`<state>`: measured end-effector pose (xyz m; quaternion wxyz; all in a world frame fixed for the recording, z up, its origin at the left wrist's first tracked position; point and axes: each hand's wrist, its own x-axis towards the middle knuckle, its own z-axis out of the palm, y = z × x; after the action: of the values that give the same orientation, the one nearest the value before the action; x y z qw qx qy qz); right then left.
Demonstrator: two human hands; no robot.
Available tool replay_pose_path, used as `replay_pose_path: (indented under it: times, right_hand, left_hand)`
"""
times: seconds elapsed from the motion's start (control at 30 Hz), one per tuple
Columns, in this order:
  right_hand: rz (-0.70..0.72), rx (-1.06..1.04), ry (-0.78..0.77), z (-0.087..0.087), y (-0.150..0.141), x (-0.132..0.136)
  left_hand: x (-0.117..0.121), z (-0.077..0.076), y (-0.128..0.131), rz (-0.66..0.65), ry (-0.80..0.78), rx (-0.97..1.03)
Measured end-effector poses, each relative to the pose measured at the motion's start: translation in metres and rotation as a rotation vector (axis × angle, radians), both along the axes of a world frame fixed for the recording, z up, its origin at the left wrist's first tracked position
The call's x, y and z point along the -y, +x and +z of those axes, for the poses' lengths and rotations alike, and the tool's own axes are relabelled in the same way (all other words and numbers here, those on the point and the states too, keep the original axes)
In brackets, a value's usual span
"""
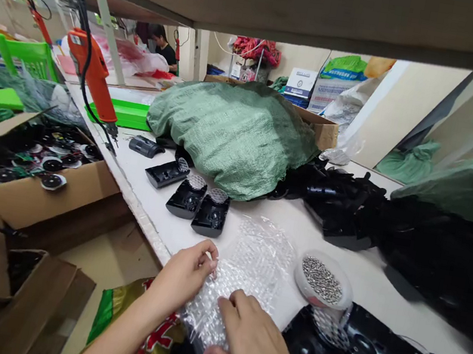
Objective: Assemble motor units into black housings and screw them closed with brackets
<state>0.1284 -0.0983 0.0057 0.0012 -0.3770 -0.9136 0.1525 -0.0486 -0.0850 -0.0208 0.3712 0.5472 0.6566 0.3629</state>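
Workroom, daylight from a window at far left; a long shelf point(336, 12) spans overhead. Pale counter point(374, 275) below it, running away from the wearer. Largest load on it: a green woven sack point(235, 131), with black plastic parts heaped to its right. Open carton point(60, 202) beyond the counter's left edge, filled with round black-and-white components. Bubble wrap point(251, 252) lies flat on the near counter, directly in front of the wearer, its long axis running away and slightly right, near end slipping toward the lap. Left hand point(196, 267) at its left edge, thumb and forefinger curled close together; cannot tell whether they pinch the film. Right hand point(255, 337) lower and closer in, palm down over the near end, thumb apart from the fingers; grip underneath hidden. Hands near each other, not touching; left is nearer the far end. Orange power screwdriver point(94, 78) hangs at left, tip down. Small black housings point(184, 201) sit in a loose row past the left hand. Round tub point(349, 283) just right of the wrap, holding small metal screws point(322, 278).
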Motion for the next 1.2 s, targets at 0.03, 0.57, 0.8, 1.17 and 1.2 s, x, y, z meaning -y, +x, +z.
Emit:
replay_pose_path:
  times: [0.03,0.57,0.8,1.17,1.2]
  right_hand:
    - [-0.01,0.017,-0.005,0.002,-0.002,0.001]
    - [-0.026,-0.174,0.209,0.0,0.018,0.009]
    - [-0.13,-0.278,-0.006,0.01,0.0,0.004]
    - [-0.309,-0.621,0.045,0.015,0.042,-0.003]
    - [-0.34,-0.638,0.077,0.016,0.053,-0.005]
  left_hand:
    - [0.001,0.0,0.001,-0.006,-0.003,-0.014]
    - [0.016,0.011,0.017,0.085,-0.024,0.094]
    - [0.019,0.021,0.028,0.064,-0.033,0.28]
    - [0.023,0.007,0.009,0.143,0.035,-0.082]
    - [0.025,0.009,0.004,0.146,0.036,-0.11]
